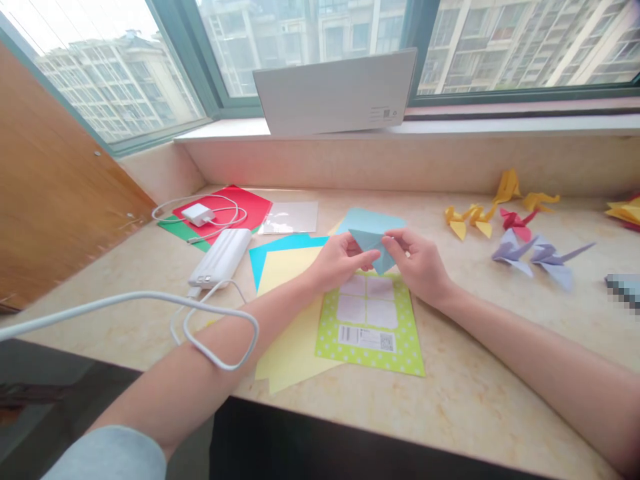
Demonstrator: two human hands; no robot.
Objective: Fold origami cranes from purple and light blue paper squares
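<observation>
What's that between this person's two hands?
Light-blue folded paper, held by both the left hand and the right hand, as the head view shows.

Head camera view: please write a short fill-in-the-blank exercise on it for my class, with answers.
1. The left hand and right hand hold paper coloured light ____.
2. The green packet is patterned with white ____.
3. The white charger lies on a sheet coloured ____.
4. The lilac figures number ____.

Missing words: blue; dots; red; two.
</observation>
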